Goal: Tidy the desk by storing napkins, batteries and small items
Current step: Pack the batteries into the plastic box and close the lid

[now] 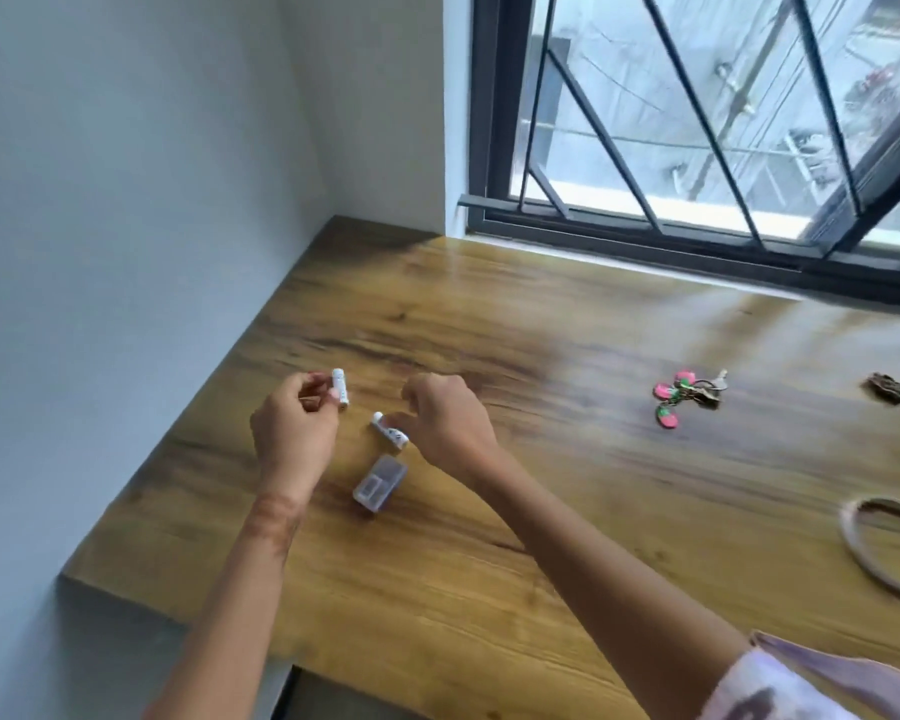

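Just under the right hand [445, 423] fingertips, second battery [390, 431] flat on desk [541, 501], long axis slanting toward box [380, 484]; fingers pinching at its far end, grip uncertain. Beyond, upright in left hand [294, 433] fingers, pinched shut on first battery [340, 389].

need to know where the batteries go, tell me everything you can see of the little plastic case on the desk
The plastic case is small, rectangular and translucent grey-blue, with a darker patch showing on or through its top. It lies flat on the wooden desk, turned at an angle, between the two forearms and just nearer the camera than the battery under the right hand. Neither hand touches it. It looks closed, though blur makes that uncertain.
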A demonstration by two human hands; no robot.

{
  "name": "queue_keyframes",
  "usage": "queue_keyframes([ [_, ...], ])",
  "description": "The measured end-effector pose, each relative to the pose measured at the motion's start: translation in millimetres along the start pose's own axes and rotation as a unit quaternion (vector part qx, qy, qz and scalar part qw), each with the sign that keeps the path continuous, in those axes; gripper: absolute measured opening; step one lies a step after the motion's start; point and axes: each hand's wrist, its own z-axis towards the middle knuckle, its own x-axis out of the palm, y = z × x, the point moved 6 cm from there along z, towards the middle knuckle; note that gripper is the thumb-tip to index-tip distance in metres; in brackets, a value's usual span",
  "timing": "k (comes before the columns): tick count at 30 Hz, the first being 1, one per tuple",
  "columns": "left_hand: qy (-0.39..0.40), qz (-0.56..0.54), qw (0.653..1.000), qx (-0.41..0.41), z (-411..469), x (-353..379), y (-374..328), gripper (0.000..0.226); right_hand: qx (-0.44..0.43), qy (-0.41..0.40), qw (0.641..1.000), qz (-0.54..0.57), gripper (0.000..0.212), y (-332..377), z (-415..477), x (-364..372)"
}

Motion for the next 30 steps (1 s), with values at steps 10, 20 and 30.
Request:
queue_keyframes([
  [10, 0.034, 0.025, 0.996, -0.075, 44.3, 29.0, 27.0, 0.037, 0.039, -0.009, 0.999, -0.030, 0.016, -0.4, 8.3, 33.0],
  [20, 0.068, 0.103, 0.992, -0.036, 47.7, 55.5, 17.2, 0.025, 0.095, -0.084, 0.976, 0.176, 0.013, -37.5, -27.4, -4.0],
  [30, 0.297, -0.238, 0.917, -0.119, -60.6, 111.5, -47.5, 0.014, 0.208, -0.175, 0.852, 0.448, 0.007, -95.7, -76.6, -56.9],
])
